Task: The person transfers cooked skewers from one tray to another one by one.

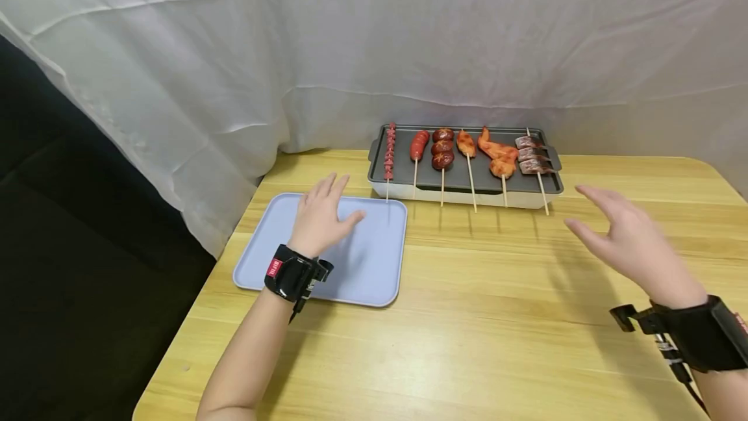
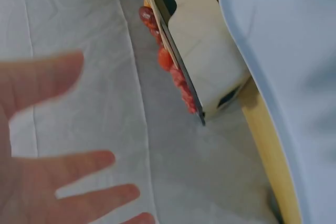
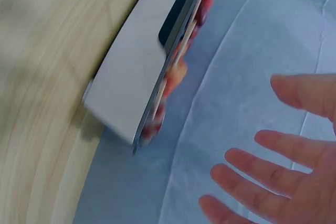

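Skewers (image 1: 470,160) all six lying across the grill pan (image 1: 380,154) at the desk's (image 1: 497,317) far edge, none yet on the blue tray (image 1: 374,265) beside it, left hand (image 1: 320,216) spread above tray, right hand (image 1: 628,242) open, both holding nothing.

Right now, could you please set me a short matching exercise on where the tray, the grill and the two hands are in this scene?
Things:
1. blue tray
2. grill pan
3. left hand
4. right hand

Places or states:
a. open over the bare wooden table, holding nothing
b. at the table's far edge, holding six skewers
c. open over the tray
d. flat on the table, left of the grill, holding no food

Pairs: 1-d, 2-b, 3-c, 4-a
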### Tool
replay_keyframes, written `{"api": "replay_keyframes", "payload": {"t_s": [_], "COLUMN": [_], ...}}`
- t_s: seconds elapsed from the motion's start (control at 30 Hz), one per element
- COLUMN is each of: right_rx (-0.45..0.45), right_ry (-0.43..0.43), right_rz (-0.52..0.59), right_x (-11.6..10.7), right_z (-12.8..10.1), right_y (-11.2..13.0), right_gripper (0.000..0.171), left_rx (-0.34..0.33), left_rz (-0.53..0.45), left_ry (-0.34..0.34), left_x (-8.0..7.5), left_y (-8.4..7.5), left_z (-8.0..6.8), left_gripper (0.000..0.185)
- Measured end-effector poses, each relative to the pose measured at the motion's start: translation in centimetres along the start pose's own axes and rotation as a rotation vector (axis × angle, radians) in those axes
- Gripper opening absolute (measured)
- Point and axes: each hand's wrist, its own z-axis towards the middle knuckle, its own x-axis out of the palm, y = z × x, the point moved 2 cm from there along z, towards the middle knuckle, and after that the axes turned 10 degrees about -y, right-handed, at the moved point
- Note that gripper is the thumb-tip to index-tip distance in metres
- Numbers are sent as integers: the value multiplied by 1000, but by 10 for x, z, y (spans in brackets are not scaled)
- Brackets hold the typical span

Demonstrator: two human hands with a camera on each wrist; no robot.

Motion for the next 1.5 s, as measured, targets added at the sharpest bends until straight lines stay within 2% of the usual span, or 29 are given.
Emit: {"api": "replay_keyframes", "payload": {"t_s": [0.07, 0.13, 0.23, 0.3, 0.4, 0.5, 0.7, 1.0, 1.13, 1.23, 1.5], "right_rx": [11, 34, 15, 1, -8, 3, 3, 37, 83, 113, 230], "right_ry": [14, 30, 60, 58, 72, 91, 156, 308, 359, 387, 465], "right_rz": [77, 130, 206, 213, 234, 274, 367, 458, 486, 507, 590], "right_x": [-5, -18, -37, -39, -31, -21, 4, 55, 71, 81, 106], "right_z": [5, 12, 22, 25, 27, 29, 31, 35, 36, 37, 38], "right_y": [24, 65, 123, 147, 167, 181, 204, 226, 231, 235, 245], "right_gripper": [63, 57, 50, 46, 42, 39, 34, 32, 34, 34, 38], "left_rx": [-29, -62, -108, -141, -196, -258, -359, -479, -520, -539, -541], "left_rz": [-51, -107, -179, -197, -191, -169, -151, -118, -103, -98, -80], "left_ry": [-67, -123, -176, -187, -188, -184, -125, 41, 99, 116, 68], "left_x": [-1, -3, -5, -5, -6, -7, -11, -15, -13, -14, -10], "left_y": [6, 13, 25, 34, 51, 69, 105, 149, 158, 161, 172], "left_z": [1, 1, 2, 2, 1, 2, 2, -5, -10, -13, -18], "left_gripper": [67, 62, 58, 57, 56, 55, 55, 58, 58, 53, 29]}}
